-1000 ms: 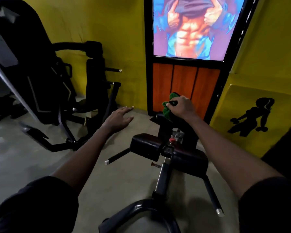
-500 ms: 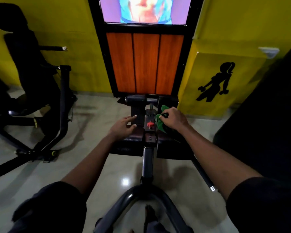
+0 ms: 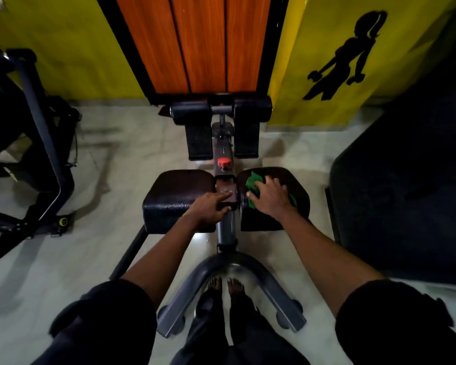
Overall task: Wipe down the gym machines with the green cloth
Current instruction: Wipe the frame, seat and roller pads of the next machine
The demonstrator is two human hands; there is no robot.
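Back-extension bench (image 3: 226, 227), seen from above. I count two seat cushions, a left thigh pad (image 3: 174, 196) and a right thigh pad (image 3: 299, 184), two foam rollers (image 3: 190, 111) at the far end, and one red knob (image 3: 223, 162). My right hand (image 3: 270, 198), fingers spread, presses the one green cloth (image 3: 252, 184) flat on the right thigh pad; my left hand (image 3: 211, 209), fingers straight, rests on the bracket (image 3: 225, 184) between the pads

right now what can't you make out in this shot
- Green cloth: head view, the right hand lies over most of it; only its edges show.
- Right seat pad: head view, too dark to tell whether it is clean, and partly covered by hand and cloth.
- Black bulk: head view, too dark to identify and cut by the right edge.
- Left machine: head view, cut off by the left edge.
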